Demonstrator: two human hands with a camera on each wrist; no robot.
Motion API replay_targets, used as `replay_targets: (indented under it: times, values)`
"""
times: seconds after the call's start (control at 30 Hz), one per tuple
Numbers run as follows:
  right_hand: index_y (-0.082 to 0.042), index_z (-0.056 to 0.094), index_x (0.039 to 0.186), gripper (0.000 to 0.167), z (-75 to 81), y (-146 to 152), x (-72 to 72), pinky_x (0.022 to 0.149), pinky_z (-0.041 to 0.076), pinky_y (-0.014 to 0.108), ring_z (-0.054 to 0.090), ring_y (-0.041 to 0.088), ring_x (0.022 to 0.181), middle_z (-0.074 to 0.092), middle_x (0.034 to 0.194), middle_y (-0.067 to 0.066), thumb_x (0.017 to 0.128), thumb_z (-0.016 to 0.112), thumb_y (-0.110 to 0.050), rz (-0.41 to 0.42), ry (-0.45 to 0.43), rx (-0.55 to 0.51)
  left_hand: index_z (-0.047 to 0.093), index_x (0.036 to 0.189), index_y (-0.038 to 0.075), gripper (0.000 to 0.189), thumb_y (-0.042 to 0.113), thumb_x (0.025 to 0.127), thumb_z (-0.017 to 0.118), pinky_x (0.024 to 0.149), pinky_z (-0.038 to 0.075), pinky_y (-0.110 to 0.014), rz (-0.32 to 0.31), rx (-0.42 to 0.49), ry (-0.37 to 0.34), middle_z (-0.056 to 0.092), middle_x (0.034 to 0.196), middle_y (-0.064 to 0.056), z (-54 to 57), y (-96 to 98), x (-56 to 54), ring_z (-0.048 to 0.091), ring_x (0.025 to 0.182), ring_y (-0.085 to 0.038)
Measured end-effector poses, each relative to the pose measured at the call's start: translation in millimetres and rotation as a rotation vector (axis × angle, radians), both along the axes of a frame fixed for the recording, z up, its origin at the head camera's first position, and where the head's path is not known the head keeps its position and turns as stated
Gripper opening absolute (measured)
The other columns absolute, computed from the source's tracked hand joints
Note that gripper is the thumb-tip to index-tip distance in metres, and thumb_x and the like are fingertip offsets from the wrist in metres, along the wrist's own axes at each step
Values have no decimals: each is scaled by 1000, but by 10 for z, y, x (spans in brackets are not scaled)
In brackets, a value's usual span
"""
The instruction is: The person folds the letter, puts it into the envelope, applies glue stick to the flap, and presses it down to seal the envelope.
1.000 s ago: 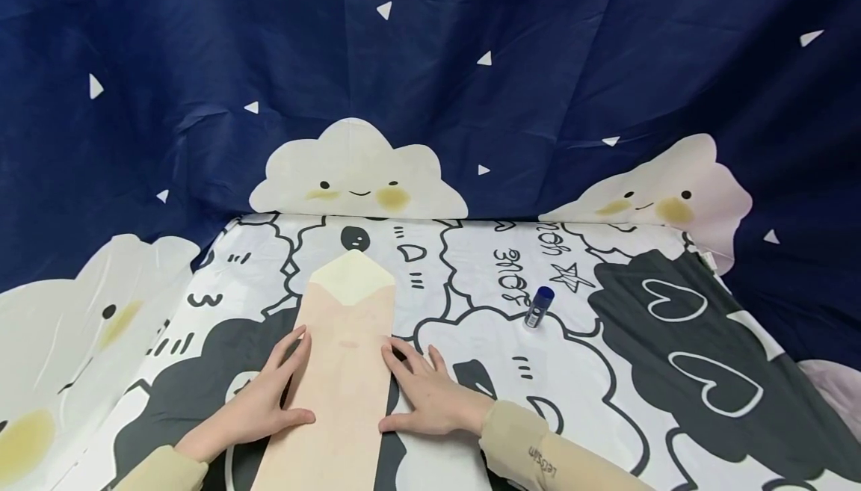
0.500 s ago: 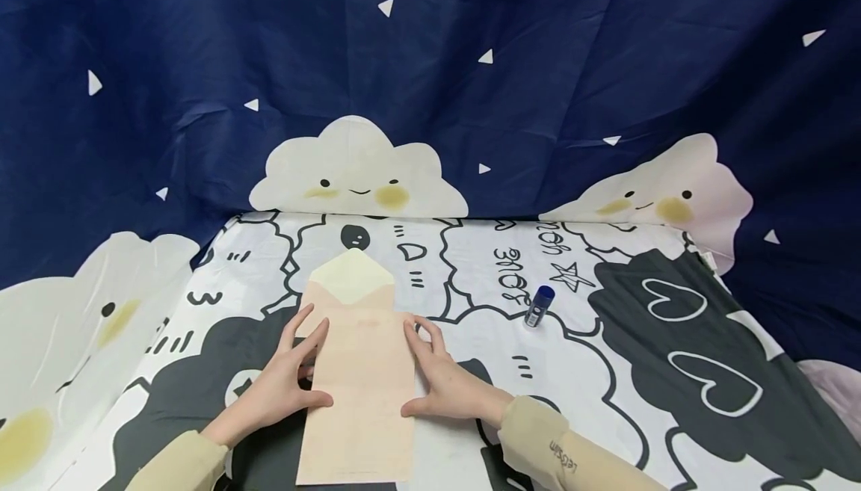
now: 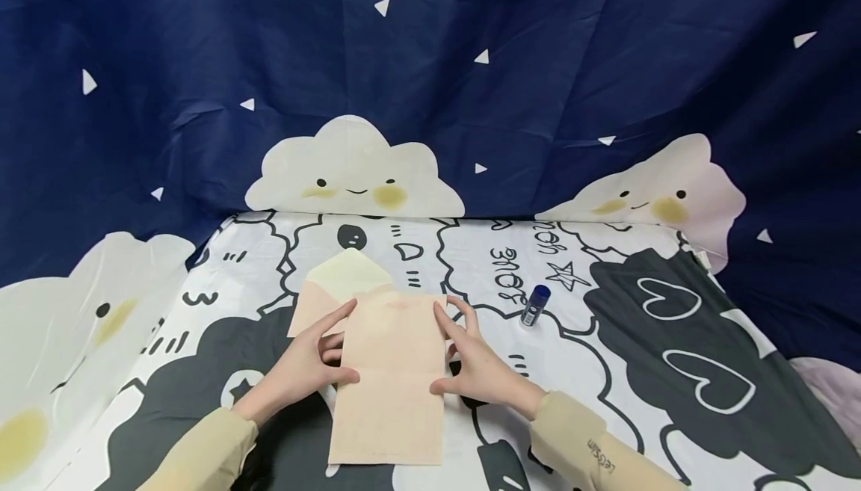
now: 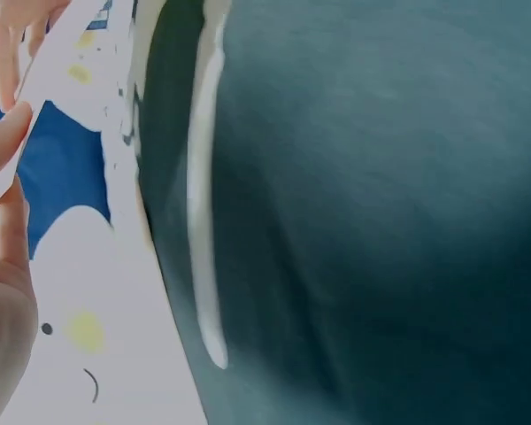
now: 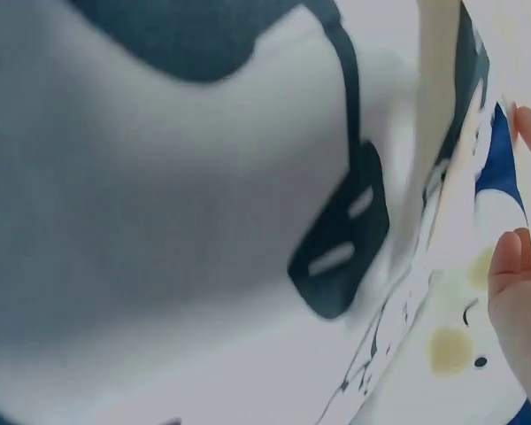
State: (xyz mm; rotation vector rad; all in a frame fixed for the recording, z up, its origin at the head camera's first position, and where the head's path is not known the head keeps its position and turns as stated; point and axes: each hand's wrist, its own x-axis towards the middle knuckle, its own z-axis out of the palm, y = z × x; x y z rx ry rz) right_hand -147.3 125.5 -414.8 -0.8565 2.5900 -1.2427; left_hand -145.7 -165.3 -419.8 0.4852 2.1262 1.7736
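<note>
A peach sheet of paper (image 3: 390,394) with a faint crosswise crease is tilted toward me at the middle of the head view. My left hand (image 3: 303,368) pinches its left edge, thumb in front and some fingers behind. On the opposite edge my right hand (image 3: 477,364) pinches the sheet the same way. Behind it lies a peach envelope (image 3: 308,308), its cream flap (image 3: 350,267) unfolded and pointing away; the sheet hides much of the envelope. In the left wrist view the thumb and fingers (image 4: 11,221) meet the paper's thin edge.
A glue stick (image 3: 535,306) with a blue cap stands to the right of the paper. The table cloth (image 3: 572,371) has black and white cloud drawings. A dark blue curtain (image 3: 430,87) with clouds and triangles hangs behind the table.
The sheet, earlier lying over the envelope, has been shifted right and pulled off toward me by both hands, uncovering the envelope's left part. The glue stick has stayed in place.
</note>
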Motion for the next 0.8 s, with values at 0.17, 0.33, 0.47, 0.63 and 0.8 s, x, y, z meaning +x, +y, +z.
replay_targets:
  times: [0.17, 0.33, 0.47, 0.63, 0.8]
  values:
    - [-12, 10, 155, 113, 97, 127, -32, 75, 51, 28, 53, 18, 90, 2, 154, 20, 70, 84, -8, -73, -65, -26, 17, 154, 26, 104, 4, 75, 80, 78, 58, -30, -29, 30, 34, 50, 139, -27, 102, 118, -57, 66, 110, -26]
    - [-13, 12, 155, 110, 199, 238, -70, 79, 50, 28, 49, 14, 97, 22, 149, 16, 71, 84, -10, -104, -76, -55, 17, 154, 26, 103, 3, 75, 79, 81, 57, -30, -42, 43, 72, 50, 139, -27, 191, 246, -120, 64, 113, -31]
    - [-8, 13, 155, 108, 278, 326, -116, 80, 50, 28, 48, 14, 99, 31, 142, 16, 72, 83, -7, -79, -31, -93, 19, 154, 28, 101, 3, 77, 78, 83, 57, -29, -38, 45, 81, 50, 138, -28, 242, 327, -183, 63, 114, -35]
    - [-6, 14, 154, 108, 388, 412, -170, 73, 49, 26, 51, 10, 87, 27, 143, 19, 70, 82, 0, -56, 13, -137, 20, 153, 33, 102, -1, 76, 78, 84, 57, -31, -35, 85, 78, 50, 139, -26, 320, 402, -262, 63, 114, -34]
    - [-6, 12, 154, 110, 483, 469, -210, 69, 45, 21, 49, 8, 77, 24, 144, 19, 69, 81, 4, -47, 23, -173, 16, 153, 36, 106, -3, 75, 77, 83, 57, -31, -53, 113, 67, 55, 134, -26, 414, 452, -309, 68, 107, -26]
